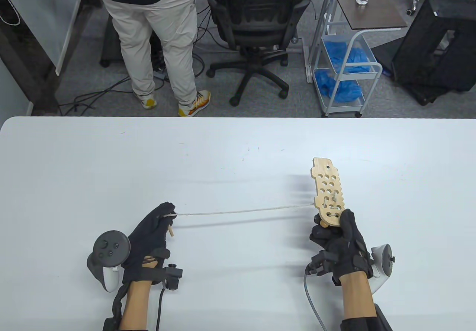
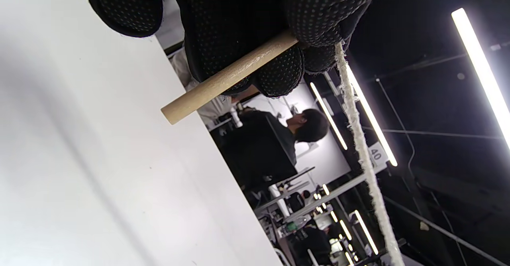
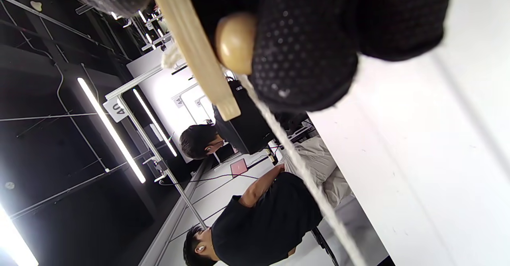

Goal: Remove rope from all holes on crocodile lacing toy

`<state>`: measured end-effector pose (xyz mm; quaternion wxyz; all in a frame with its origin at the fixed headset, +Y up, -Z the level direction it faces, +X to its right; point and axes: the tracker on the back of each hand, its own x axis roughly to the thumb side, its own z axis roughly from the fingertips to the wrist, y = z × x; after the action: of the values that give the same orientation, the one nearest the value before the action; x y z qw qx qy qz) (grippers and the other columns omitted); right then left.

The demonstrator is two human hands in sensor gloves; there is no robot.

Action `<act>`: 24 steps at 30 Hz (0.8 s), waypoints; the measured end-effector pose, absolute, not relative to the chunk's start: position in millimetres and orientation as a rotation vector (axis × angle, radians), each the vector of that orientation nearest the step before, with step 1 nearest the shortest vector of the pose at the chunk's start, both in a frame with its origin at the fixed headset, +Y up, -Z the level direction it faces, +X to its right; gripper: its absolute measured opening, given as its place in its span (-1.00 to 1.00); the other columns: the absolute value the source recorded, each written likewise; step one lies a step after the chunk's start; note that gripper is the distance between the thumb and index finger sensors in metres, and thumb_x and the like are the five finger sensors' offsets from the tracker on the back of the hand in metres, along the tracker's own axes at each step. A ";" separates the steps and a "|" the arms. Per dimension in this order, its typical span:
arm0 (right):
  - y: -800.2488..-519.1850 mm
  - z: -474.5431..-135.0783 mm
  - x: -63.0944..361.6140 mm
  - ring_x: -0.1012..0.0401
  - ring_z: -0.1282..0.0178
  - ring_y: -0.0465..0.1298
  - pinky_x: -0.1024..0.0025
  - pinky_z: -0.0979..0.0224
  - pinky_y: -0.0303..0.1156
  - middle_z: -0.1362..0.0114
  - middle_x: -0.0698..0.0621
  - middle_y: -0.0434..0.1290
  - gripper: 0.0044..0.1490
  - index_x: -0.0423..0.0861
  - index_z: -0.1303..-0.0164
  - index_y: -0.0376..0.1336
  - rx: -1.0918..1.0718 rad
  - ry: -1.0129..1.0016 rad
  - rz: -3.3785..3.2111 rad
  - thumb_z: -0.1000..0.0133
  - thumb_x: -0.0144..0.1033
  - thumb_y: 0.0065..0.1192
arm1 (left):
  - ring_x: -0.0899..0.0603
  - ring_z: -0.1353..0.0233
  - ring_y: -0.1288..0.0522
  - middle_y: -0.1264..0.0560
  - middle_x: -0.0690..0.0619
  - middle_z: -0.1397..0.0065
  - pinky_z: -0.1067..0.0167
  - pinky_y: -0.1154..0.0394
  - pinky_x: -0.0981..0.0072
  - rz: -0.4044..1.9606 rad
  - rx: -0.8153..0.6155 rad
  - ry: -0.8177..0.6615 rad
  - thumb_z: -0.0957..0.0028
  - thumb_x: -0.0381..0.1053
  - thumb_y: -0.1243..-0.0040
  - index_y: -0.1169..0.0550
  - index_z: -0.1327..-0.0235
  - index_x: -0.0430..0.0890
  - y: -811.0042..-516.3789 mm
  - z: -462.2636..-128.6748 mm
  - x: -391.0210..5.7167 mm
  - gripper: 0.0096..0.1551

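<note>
Rope (image 1: 241,211) runs taut from left grip (image 1: 156,227) pinching dowel (image 1: 171,231) to right grip (image 1: 340,234) clasping holed wooden crocodile (image 1: 327,191).

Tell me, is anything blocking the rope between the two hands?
Nothing visible. The rope runs taut and free above the table from the left hand to the crocodile toy, which the right hand holds.

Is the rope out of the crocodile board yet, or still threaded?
Still threaded: the rope runs taut from the left hand into the board.
</note>
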<state>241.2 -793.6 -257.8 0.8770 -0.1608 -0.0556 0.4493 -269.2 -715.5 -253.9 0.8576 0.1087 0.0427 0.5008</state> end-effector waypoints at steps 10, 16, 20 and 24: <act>-789.8 -261.9 243.5 0.00 0.24 0.65 -0.13 0.00 0.52 -0.12 -0.34 0.53 -0.33 -0.35 -0.07 0.35 -0.232 -0.129 0.866 -0.15 0.01 0.11 | -0.06 -0.27 -0.63 -0.65 0.11 -0.35 -0.36 -0.43 -0.26 1.201 0.237 0.158 -0.11 -0.04 -0.23 -0.56 -0.37 0.23 -723.0 -252.9 -285.6 -0.49; -790.7 -263.0 248.3 0.02 0.22 0.65 -0.11 -0.03 0.52 -0.13 -0.31 0.54 -0.33 -0.32 -0.08 0.34 -0.196 -0.162 0.782 -0.16 0.04 0.08 | -0.02 -0.24 -0.64 -0.66 0.13 -0.32 -0.36 -0.45 -0.22 1.260 0.271 0.222 -0.12 -0.01 -0.21 -0.55 -0.35 0.25 -725.5 -249.9 -295.0 -0.50; -792.3 -263.2 250.6 0.03 0.21 0.65 -0.10 -0.04 0.52 -0.14 -0.29 0.53 -0.33 -0.30 -0.09 0.34 -0.183 -0.186 0.712 -0.17 0.05 0.07 | 0.00 -0.22 -0.65 -0.67 0.14 -0.29 -0.36 -0.46 -0.20 1.327 0.270 0.249 -0.12 0.03 -0.20 -0.55 -0.33 0.27 -728.8 -249.0 -299.6 -0.52; -794.4 -262.0 253.3 0.04 0.19 0.64 -0.08 -0.07 0.52 -0.15 -0.27 0.52 -0.33 -0.28 -0.11 0.32 -0.182 -0.217 0.637 -0.17 0.06 0.03 | 0.04 -0.19 -0.67 -0.68 0.17 -0.27 -0.36 -0.47 -0.16 1.386 0.291 0.298 -0.12 0.07 -0.18 -0.53 -0.32 0.30 -732.2 -246.3 -306.1 -0.54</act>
<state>253.3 -794.4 -262.0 0.9399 -0.0893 -0.1061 0.3119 -306.1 -732.2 -246.3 0.7494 0.1331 0.1361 0.6342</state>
